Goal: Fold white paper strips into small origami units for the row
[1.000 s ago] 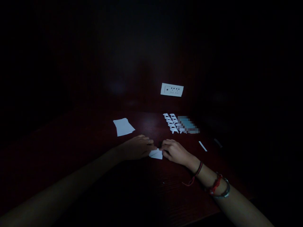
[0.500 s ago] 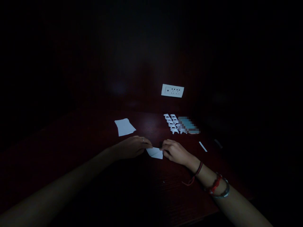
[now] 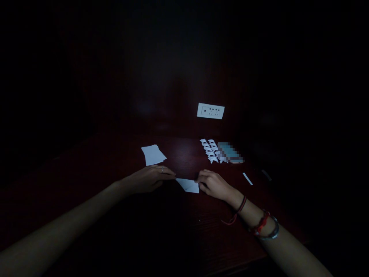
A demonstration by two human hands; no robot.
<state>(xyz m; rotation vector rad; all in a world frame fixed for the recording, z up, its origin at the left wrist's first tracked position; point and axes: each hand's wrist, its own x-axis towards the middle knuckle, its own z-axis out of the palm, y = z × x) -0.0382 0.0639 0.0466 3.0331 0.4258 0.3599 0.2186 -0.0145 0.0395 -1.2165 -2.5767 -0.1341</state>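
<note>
A small folded piece of white paper (image 3: 188, 185) lies on a dark red wooden table (image 3: 201, 231) between my hands. My right hand (image 3: 212, 184) rests curled at the paper's right edge, its fingertips pressing on it. My left hand (image 3: 148, 178) lies flat to the left with fingers stretched toward the paper's left tip, a ring on one finger. The scene is very dark.
A small stack of white paper sheets (image 3: 153, 154) lies beyond my left hand. Rows of several folded white paper pieces (image 3: 210, 149) sit at the back right beside a blurred-out object (image 3: 230, 153). A white paper strip (image 3: 247, 178) lies right. A white wall socket (image 3: 210, 110) is behind.
My left hand has slid leftward away from the paper, uncovering more of its left part. My right hand has stayed on the right edge.
</note>
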